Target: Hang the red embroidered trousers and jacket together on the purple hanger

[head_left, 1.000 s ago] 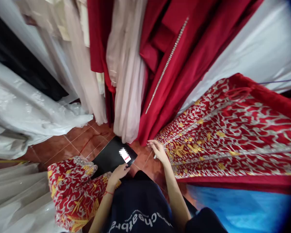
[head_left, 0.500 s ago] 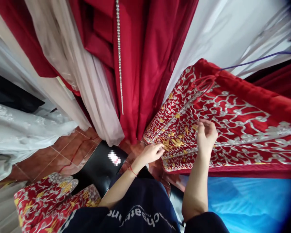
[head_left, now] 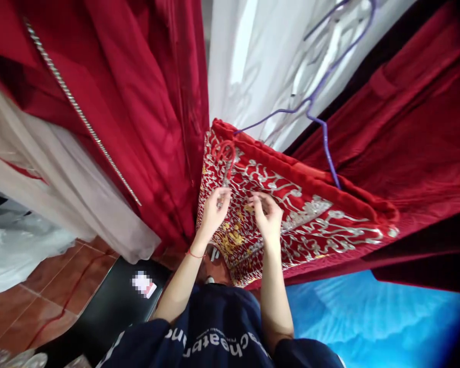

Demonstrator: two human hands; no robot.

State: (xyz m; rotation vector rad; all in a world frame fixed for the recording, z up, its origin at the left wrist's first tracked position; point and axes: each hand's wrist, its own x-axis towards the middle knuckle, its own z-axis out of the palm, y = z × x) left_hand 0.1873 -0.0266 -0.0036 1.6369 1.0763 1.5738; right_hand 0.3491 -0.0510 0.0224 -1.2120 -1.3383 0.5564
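A red embroidered skirt (head_left: 291, 179), covered in silver scrollwork and gold flowers, hangs from a purple wire hanger (head_left: 310, 102). My left hand (head_left: 214, 212) is closed in a pinch at the skirt's front, just below a red cord bow (head_left: 227, 152). What its fingertips hold, if anything, is too small to make out. To its right, my right hand (head_left: 269, 217) is before the gold flowers with thumb and fingers curled together. Anything between those fingertips is likewise unclear. A thin red string circles my left wrist.
Plain red drapes (head_left: 145, 102) with a beaded strip hang at left, beside pale sheer cloth (head_left: 115, 214). On the tiled floor (head_left: 57, 278) stands a black seat (head_left: 115, 301) bearing a blurred white-and-pink item. Shiny blue fabric (head_left: 368, 317) lies at lower right.
The view has turned right, showing more of the hanger. My left hand has risen from the skirt's lower part to below the cord bow. My right hand keeps its curled shape.
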